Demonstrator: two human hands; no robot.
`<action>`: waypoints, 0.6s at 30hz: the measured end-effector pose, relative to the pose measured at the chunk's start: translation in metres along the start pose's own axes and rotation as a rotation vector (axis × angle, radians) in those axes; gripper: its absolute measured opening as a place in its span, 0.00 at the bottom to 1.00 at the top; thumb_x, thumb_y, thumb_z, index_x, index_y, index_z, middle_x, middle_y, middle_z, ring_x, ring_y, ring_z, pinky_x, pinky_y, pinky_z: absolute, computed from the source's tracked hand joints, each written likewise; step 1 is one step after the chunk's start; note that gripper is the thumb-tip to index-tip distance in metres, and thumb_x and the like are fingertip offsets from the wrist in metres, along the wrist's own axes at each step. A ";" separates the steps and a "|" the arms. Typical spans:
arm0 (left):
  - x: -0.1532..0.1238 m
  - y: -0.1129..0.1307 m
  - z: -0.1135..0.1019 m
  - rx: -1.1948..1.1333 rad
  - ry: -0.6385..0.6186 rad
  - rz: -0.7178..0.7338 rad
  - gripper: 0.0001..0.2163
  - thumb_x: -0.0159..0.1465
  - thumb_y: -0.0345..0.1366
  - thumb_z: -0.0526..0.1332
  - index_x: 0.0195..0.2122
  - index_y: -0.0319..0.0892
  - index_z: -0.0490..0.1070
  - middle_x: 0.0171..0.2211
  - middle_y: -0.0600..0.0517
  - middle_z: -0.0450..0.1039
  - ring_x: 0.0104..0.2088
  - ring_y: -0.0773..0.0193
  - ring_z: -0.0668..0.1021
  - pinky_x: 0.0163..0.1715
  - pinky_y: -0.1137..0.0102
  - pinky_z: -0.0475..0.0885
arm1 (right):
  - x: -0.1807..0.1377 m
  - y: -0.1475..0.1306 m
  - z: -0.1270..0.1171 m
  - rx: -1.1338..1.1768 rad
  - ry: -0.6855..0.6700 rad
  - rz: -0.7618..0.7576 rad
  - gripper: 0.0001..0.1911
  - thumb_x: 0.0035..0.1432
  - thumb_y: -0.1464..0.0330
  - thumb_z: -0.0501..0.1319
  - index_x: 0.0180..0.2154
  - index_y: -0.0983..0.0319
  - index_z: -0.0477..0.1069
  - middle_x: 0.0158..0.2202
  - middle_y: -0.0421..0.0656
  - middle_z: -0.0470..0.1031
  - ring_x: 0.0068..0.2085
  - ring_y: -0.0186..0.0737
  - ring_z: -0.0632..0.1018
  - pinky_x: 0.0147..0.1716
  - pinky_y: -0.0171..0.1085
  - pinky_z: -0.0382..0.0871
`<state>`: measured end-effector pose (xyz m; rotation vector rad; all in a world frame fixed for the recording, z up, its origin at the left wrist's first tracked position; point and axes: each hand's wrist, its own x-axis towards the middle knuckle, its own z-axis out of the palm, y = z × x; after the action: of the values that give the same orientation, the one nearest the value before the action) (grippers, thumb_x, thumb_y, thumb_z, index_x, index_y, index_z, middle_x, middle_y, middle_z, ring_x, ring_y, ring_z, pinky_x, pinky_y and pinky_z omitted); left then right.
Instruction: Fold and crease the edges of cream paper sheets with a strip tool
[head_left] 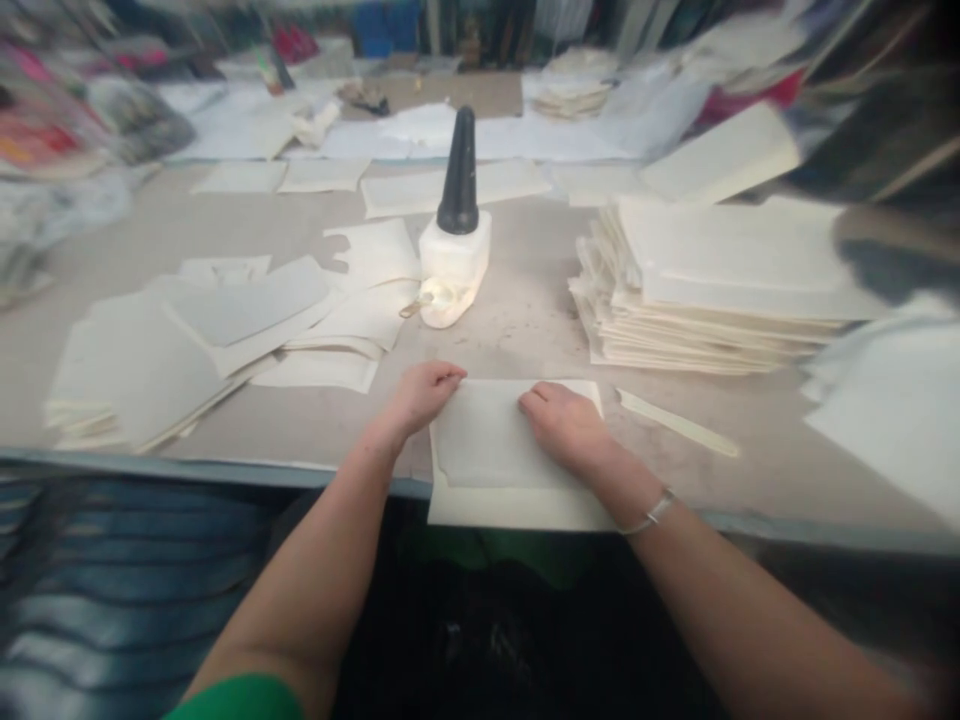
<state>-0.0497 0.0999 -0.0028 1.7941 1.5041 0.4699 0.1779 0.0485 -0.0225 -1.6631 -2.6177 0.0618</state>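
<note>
A greyish-white sheet [480, 445] lies over a slightly larger cream sheet [517, 508], whose near edge hangs past the table's front edge. My left hand [426, 398] pinches the far left corner, thumb and fingers together. Further right, my right hand [566, 425] rests on the greyish sheet near its far edge, its fingers curled and pressed together on it. Whether either hand grips one layer or both cannot be made out. To the right of that hand lies a flat cream stick [679, 422], apart from the sheets.
Beyond my hands stands a white container [454, 262] with a black cone-shaped top [459, 175]. Loose pale sheets [142, 360] overlap on the left. A thick stack of cream pieces [697, 320] sits at the right, with more white sheets [892, 400] beside it.
</note>
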 end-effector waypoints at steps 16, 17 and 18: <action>0.002 0.007 0.006 0.293 -0.093 0.070 0.15 0.64 0.37 0.51 0.39 0.41 0.77 0.41 0.47 0.77 0.41 0.56 0.76 0.44 0.66 0.68 | -0.002 0.019 0.007 0.276 0.138 0.073 0.12 0.65 0.69 0.51 0.34 0.62 0.73 0.34 0.43 0.74 0.37 0.37 0.73 0.38 0.33 0.63; 0.002 0.008 0.006 0.304 -0.094 0.072 0.15 0.64 0.37 0.51 0.39 0.41 0.77 0.41 0.47 0.77 0.41 0.56 0.76 0.43 0.66 0.68 | -0.002 0.016 0.007 0.234 0.117 0.053 0.13 0.65 0.69 0.51 0.35 0.62 0.73 0.35 0.44 0.74 0.38 0.37 0.73 0.38 0.33 0.63; 0.002 0.008 0.007 0.316 -0.092 0.077 0.15 0.64 0.38 0.51 0.39 0.41 0.77 0.40 0.47 0.77 0.41 0.56 0.76 0.42 0.66 0.68 | -0.002 0.013 0.007 0.181 0.091 0.036 0.13 0.65 0.70 0.50 0.35 0.62 0.73 0.35 0.45 0.74 0.38 0.38 0.73 0.38 0.34 0.63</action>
<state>-0.0393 0.0995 -0.0020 2.0921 1.5132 0.1899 0.1898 0.0521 -0.0299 -1.6129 -2.4354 0.2124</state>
